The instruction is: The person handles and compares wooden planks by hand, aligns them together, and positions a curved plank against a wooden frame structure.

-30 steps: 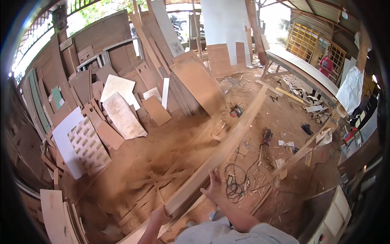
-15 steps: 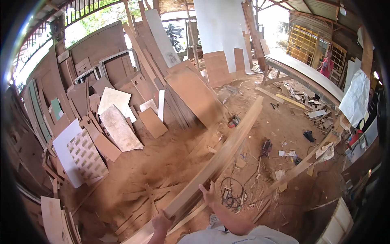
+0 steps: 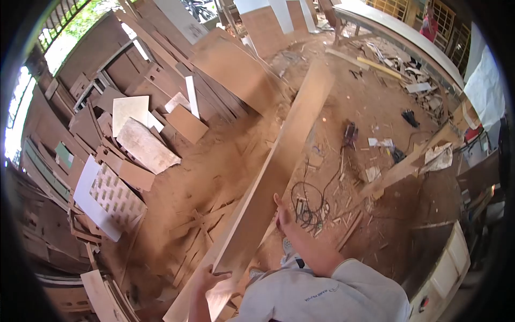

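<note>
The left hand (image 3: 208, 279) is partly closed, its fingers gripping the left edge of the long wooden board (image 3: 279, 155); the right hand (image 3: 284, 217) contacts the right edge, one digit raised, the others partly hidden, so its grip cannot be determined. The board extends between both sets of fingers and forward beyond them. A coiled black cable (image 3: 308, 210) lies right of the right fingers; a patterned panel (image 3: 115, 193) leans well left of the left fingers.
</note>
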Tool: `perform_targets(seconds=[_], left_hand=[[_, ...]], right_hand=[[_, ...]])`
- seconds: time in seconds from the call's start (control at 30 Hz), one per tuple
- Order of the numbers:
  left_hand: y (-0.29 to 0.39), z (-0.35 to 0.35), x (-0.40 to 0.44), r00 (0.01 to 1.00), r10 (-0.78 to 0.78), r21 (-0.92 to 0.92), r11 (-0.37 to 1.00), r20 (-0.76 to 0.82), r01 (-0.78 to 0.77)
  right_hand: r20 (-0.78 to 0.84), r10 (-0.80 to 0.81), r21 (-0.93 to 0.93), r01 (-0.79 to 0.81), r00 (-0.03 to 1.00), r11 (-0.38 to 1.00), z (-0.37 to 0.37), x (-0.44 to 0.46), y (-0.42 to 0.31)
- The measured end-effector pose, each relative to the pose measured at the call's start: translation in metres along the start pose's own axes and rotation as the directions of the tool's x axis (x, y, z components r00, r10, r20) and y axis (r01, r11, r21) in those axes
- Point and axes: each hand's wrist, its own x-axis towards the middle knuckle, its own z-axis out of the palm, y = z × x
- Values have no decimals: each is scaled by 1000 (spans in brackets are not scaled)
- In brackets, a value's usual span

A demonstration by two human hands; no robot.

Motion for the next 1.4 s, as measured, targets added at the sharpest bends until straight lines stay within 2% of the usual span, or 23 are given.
perform_targets(seconds=[0.03,0.1,0.17,0.23,0.27,0.37,0.43,0.47,0.57,0.67,0.77,0.87,1.03,1.13,1.27,1.37,1.4], left_hand=[[-4,6,0,991,-47,-133,989,124,64],[11,24,-7,966,-238,54,971,100,234],[-41,37,20,907,-236,-62,960,349,273],[-79,65,46,900,-328,114,944,287,308],[-91,76,49,892,-376,195,922,249,334],[-104,93,57,862,-348,20,930,368,367],[-102,98,52,850,-260,-178,910,458,374],[-94,99,49,844,-206,-275,884,496,377],[-61,102,37,799,-115,-399,819,590,412],[-74,108,45,763,-182,-343,812,621,473],[-77,110,46,776,-196,-342,814,599,470],[-92,118,53,770,-22,-487,763,638,426],[-105,122,61,778,4,-496,772,628,397],[-108,121,60,757,-21,-462,782,653,420],[-109,120,59,727,-21,-477,741,687,473],[-76,114,44,786,-52,-477,769,617,425],[-77,113,44,777,-65,-477,756,626,448]], right_hand=[[-3,-32,89,32,999,996,11,-11,-9],[-14,-103,256,103,995,961,33,-36,-21],[-21,-137,16,137,990,990,13,-34,-19],[-39,-151,-214,140,988,967,-3,-40,-22],[-70,-178,-235,157,982,959,-4,-44,-21],[-140,-221,-299,172,965,939,-7,-45,-15],[-179,-212,-329,145,961,933,-11,-39,-10],[-168,-215,-321,153,962,935,-10,-37,-11],[-158,-217,-311,160,963,937,-12,-41,-13],[-163,-220,-309,162,962,937,-14,-44,-10],[-157,-218,-339,155,963,928,-26,-35,-7],[-153,-244,-393,168,958,904,-32,-31,-4],[-153,-241,-351,175,959,920,-22,-38,-8],[-149,-226,-404,149,963,903,-28,-36,-6],[-64,-255,-386,212,965,898,-25,-43,-9],[20,-268,-397,254,963,882,-24,-48,-14],[54,-253,-409,252,966,877,-26,-49,-18]])
